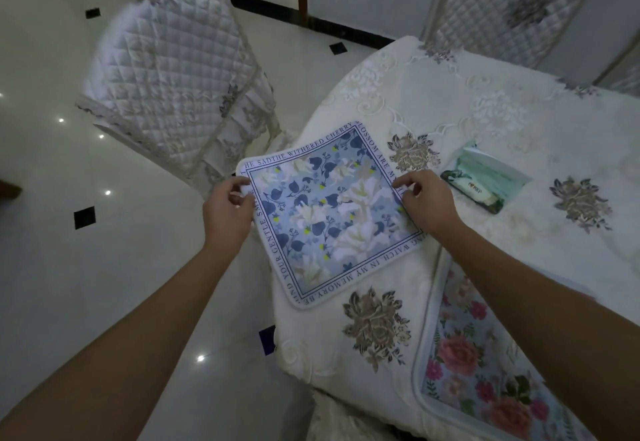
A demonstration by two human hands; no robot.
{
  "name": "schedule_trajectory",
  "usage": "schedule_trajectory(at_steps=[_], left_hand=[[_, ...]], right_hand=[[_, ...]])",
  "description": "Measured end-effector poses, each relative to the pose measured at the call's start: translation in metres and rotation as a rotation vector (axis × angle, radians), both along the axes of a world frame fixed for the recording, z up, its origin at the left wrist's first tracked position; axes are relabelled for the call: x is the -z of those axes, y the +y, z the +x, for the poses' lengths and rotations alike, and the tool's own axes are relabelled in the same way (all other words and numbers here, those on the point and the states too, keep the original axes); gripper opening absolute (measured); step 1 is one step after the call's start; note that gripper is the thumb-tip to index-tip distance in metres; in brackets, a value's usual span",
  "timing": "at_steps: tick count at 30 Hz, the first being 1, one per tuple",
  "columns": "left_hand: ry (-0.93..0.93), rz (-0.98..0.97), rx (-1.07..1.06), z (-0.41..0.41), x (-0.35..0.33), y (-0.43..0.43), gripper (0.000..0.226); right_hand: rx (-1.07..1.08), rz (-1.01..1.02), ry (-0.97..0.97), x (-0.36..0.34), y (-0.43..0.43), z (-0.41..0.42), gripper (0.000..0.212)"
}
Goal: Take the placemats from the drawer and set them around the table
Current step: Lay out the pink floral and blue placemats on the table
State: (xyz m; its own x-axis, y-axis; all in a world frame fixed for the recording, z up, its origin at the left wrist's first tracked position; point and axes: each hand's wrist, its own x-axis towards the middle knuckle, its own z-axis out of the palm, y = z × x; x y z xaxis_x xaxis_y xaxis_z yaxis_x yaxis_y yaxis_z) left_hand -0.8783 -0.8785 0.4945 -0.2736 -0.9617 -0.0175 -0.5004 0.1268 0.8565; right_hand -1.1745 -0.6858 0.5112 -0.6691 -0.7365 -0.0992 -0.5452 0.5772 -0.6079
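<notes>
Head cam: my L hand (227, 212) pinches one edge of the square blue-floral fabric placemat (325, 219), flat on the cream embroidered tablecloth (485, 122). R hand (424, 203) pinches the opposite edge. Step: squaring the mat. Next, prob let go and fetch another. Pink-floral placemat (485, 364) already lies far right.

Domestic dining room. A counter (519, 150) under an embroidered cream cloth (377, 326), a chair (166, 73) in a quilted, lace-trimmed cover, a glossy tiled floor (69, 267) with black diamond insets, a floral placemat (329, 212) and a tissue packet (485, 181) indicate a home.
</notes>
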Motion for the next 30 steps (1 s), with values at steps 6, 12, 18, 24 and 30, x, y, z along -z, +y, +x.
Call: schedule_trajectory(at_steps=[6, 12, 18, 24, 30], left_hand=[[-0.328, 0.062, 0.2, 0.005, 0.011, 0.007, 0.052], [-0.417, 0.051, 0.335, 0.031, 0.019, 0.059, 0.054], [-0.5, -0.111, 0.268, 0.037, 0.013, 0.1, 0.044], [-0.568, -0.232, 0.4, 0.006, 0.008, 0.157, 0.058], [-0.44, -0.15, 0.647, -0.059, 0.001, 0.214, 0.053]], right_hand=[[-0.059, 0.035, -0.095, 0.001, -0.007, 0.012, 0.039], [-0.25, 0.175, 0.002, 0.023, 0.047, 0.045, 0.041], [-0.209, 0.176, 0.006, 0.016, 0.114, 0.062, 0.044], [-0.035, 0.166, 0.027, 0.001, 0.198, 0.056, 0.048], [0.144, 0.19, 0.011, -0.002, 0.273, 0.035, 0.048]])
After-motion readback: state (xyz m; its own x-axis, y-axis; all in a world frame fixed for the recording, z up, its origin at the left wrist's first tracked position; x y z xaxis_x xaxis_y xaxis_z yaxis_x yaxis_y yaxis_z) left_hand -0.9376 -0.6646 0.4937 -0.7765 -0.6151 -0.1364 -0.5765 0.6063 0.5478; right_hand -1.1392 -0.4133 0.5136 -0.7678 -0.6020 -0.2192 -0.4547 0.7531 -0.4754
